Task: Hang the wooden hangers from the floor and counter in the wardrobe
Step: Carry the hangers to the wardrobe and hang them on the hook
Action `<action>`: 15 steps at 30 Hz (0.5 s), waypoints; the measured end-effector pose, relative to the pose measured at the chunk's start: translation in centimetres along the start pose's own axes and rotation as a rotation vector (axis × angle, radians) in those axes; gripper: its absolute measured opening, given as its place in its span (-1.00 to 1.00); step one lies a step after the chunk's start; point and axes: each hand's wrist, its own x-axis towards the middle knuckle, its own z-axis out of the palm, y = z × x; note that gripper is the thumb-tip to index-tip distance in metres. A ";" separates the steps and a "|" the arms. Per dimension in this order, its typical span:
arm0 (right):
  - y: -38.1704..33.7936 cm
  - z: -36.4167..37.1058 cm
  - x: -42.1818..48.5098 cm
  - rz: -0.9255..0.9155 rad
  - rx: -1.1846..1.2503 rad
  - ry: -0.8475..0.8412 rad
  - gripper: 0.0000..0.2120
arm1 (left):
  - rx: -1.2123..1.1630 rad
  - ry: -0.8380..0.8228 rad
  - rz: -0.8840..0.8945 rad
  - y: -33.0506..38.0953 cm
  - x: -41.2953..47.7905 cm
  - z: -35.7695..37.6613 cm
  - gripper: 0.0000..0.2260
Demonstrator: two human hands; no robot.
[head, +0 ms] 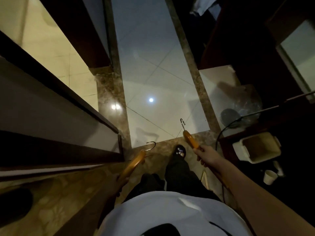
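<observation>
- Nearest, at the bottom of the frame, a white shirt point(170, 210) and dark trousers point(177, 172) fill the view, with one dark shoe point(179, 150) planted on the brown marble strip point(112, 92) of the floor.
- Just lower left of centre, the left hand point(121, 182) is closed around the wooden arm of the left hanger point(134, 163); its metal hook point(151, 145) points up the frame, clear of the floor. The hand is in shadow, so the finger wrap is hard to read.
- Right of centre, the right hand point(203, 155) is wrapped shut on the end of the right hanger point(190, 138), its hook point(182, 124) standing over the pale tile point(153, 65).
- Both hangers are off the floor, one to each hand, and not yet on any rail.
- By my judgement they are light, stiff and smooth; lacquered wood can slip, so a full grip near the shoulder or neck suits them, leaving the hook free to aim at the rail.
- Lower right, a cream bin point(259, 149) and a white cup point(270, 177) sit in the dark beside a black cable point(226, 128).
- Farther, at the right edge, a thin rod point(272, 107) crosses dark cabinetry; I cannot tell whether it is the wardrobe rail.
- Upper left, dark door frames point(56, 82) border yellowish tile.
</observation>
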 end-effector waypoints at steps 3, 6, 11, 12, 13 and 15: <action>-2.3 -2.4 3.3 -0.009 -0.043 -0.047 -0.87 | -0.045 0.042 -0.024 2.7 1.4 -0.3 -0.84; -3.1 -5.4 7.0 0.020 -0.071 -0.076 -0.80 | -0.035 0.124 -0.031 7.8 2.9 -0.5 -0.90; -3.3 -11.7 11.7 0.162 -0.052 -0.127 -0.74 | -0.060 0.147 -0.073 16.7 6.3 -1.1 -0.82; -3.1 -12.9 12.5 0.181 -0.041 -0.115 -0.72 | -0.069 0.158 -0.047 18.6 7.1 -1.1 -0.82; -3.0 -14.0 13.3 0.200 -0.044 -0.091 -0.71 | -0.079 0.164 -0.034 20.6 7.8 -1.2 -0.83; -2.9 -16.2 14.5 0.226 -0.069 -0.044 -0.71 | -0.105 0.176 -0.023 24.6 9.2 -1.6 -0.84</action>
